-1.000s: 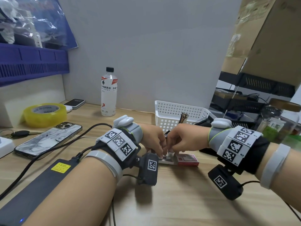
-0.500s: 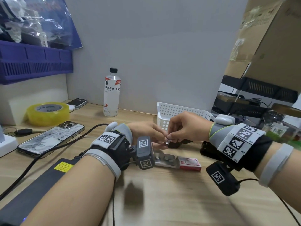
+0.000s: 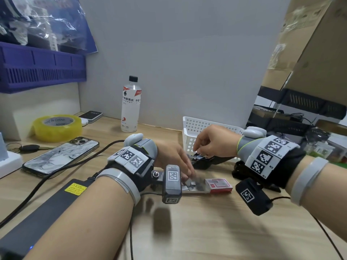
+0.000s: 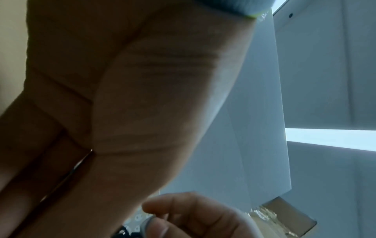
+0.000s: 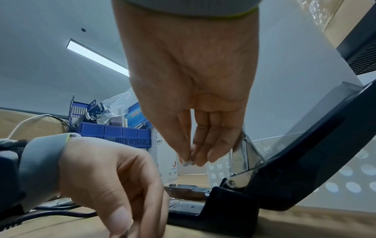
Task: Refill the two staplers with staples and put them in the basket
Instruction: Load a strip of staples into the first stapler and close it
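Observation:
A black stapler [image 3: 203,162] lies open on the desk in front of the white basket [image 3: 189,126]. The right wrist view shows its lid [image 5: 305,145] raised and its metal magazine [image 5: 187,190] bare. My right hand [image 3: 196,149] hovers just over that magazine and pinches a short strip of staples [image 5: 188,163] between thumb and fingertips. My left hand [image 3: 189,175] reaches down to the open tray of the red staple box [image 3: 218,184]. Its fingertips are blurred, so what they hold is unclear. A dark shape under my right wrist is mostly hidden.
On the left of the desk are a water bottle [image 3: 130,107], a yellow tape roll [image 3: 56,126], a phone [image 3: 62,156] and a black power adapter [image 3: 47,209] with its cable. Cardboard boxes and a dark shelf stand at the right.
The hands met over the staple box, rose together pinching staples, then parted. My right hand has carried a strip toward the open stapler; my left has dropped back to the staple tray.

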Tool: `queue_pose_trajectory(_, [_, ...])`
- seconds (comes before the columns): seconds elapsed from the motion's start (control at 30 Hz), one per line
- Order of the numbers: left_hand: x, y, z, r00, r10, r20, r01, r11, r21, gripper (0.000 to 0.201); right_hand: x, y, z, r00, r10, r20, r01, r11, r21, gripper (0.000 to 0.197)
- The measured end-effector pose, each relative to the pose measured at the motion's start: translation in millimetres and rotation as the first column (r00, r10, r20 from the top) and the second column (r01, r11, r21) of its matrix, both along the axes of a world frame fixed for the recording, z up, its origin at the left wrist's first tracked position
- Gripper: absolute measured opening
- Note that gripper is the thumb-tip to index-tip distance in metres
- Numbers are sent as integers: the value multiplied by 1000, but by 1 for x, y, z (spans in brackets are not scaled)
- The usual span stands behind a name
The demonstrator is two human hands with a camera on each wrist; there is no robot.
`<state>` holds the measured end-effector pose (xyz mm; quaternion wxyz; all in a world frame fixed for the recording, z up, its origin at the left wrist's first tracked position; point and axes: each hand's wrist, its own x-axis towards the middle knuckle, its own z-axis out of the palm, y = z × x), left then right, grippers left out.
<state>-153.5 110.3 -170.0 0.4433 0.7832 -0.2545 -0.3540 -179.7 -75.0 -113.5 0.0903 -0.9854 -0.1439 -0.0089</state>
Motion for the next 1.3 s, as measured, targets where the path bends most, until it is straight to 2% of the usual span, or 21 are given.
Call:
queue_pose_trajectory(0.1, [2,2,1,991,131,-26,-134,976,-174,9,1,2,-2,1000,-25,-14,26,994,107,14])
queue_pose_trajectory(0.13, [4,2,1,979,203,-23,-203,948,-244,7,1,2,-2,1000,-24,-18,26,988,153,11])
queue_pose_trajectory(0.2, [7,1,2,946,319,-63,-318,866,-386,16,2,3,-1,1000,-14,-9,15,975,220,6])
queue_pose_trajectory(0.27, [11,-1,1,936,336,-100,-344,819,-460,30,1,4,1,1000,-16,10,13,964,267,8])
queue_pose_trajectory(0.37, [11,1,2,936,320,-146,-349,798,-491,24,1,6,6,998,-48,44,34,958,284,12])
queue_pose_trajectory(0.43, [12,2,3,928,335,-164,-372,793,-482,20,1,9,7,996,-56,66,39,971,237,12])
queue_pose_trajectory(0.6, [15,1,-2,903,410,-127,-424,807,-410,13,4,20,3,988,-14,151,16,1000,-13,3])
queue_pose_trajectory(0.67, [18,1,-5,873,488,-11,-461,816,-350,10,8,22,0,987,-20,159,35,995,-92,8])
queue_pose_trajectory(0.73, [21,3,-7,809,553,200,-498,825,-268,8,14,24,-4,989,-42,142,66,983,-173,11])
queue_pose_trajectory(0.77, [21,4,-8,790,541,287,-496,840,-219,10,16,24,-8,991,-57,120,80,976,-200,11])
queue_pose_trajectory(0.83, [21,6,-11,809,465,360,-455,883,-117,15,20,24,-14,994,-73,86,92,966,-240,13])
queue_pose_trajectory(0.93, [21,7,-17,856,404,321,-414,909,-40,11,24,23,-20,996,-85,41,92,969,-230,12])
queue_pose_trajectory(1.3, [20,9,-17,841,404,361,-429,903,-11,13,26,25,-21,996,-92,-12,88,976,-197,5])
